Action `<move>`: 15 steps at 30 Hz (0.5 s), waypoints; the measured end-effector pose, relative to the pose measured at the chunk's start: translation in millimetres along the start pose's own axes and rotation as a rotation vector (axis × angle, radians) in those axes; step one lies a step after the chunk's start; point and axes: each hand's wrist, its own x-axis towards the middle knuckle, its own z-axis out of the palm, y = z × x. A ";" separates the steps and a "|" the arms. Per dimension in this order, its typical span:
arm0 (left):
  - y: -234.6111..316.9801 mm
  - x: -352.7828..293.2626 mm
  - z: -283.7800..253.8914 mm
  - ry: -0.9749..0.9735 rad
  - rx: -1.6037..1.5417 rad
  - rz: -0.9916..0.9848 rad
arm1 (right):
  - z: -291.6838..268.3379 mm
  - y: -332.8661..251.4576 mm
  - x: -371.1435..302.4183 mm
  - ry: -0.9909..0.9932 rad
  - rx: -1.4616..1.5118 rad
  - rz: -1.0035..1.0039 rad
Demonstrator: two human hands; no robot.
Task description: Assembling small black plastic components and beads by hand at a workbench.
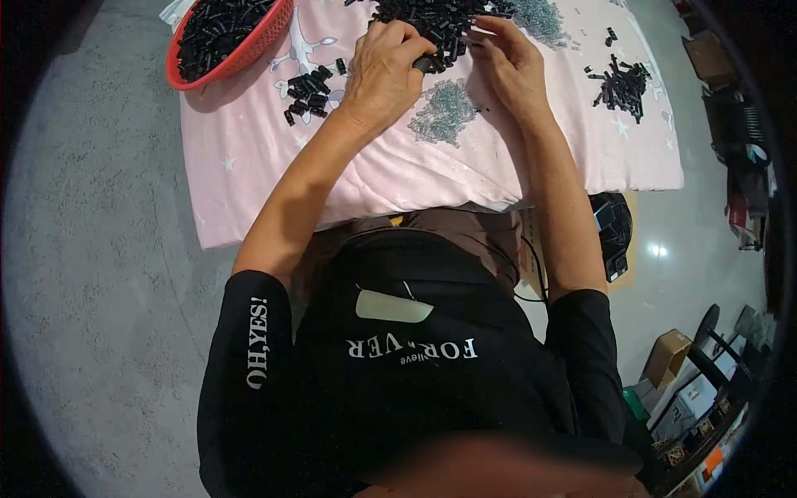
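At top centre, the left hand (383, 70) is pinching a black piece (425, 63). The right hand (513, 68) is bordering the black pile (436, 15), grip unclear.

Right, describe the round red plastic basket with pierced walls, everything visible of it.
The round red plastic basket with pierced walls has a smooth rim and is heaped with small, black, tube-like pieces. It looks upright, resting on the pink patterned cloth near its left edge, to the left of the person's left hand. Neither that hand nor the right hand touches it. The picture's top edge cuts off its far side; its base is hidden.
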 end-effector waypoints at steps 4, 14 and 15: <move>5.1 -4.0 -4.6 -0.028 -0.009 -0.042 | -0.5 -4.6 -0.2 0.149 -0.085 0.081; 14.9 -4.7 1.0 -0.065 0.028 -0.065 | 4.8 -10.7 -0.7 0.065 0.095 0.128; 14.7 -4.3 0.7 -0.065 0.029 -0.066 | 5.9 -12.5 -0.7 0.082 0.105 0.134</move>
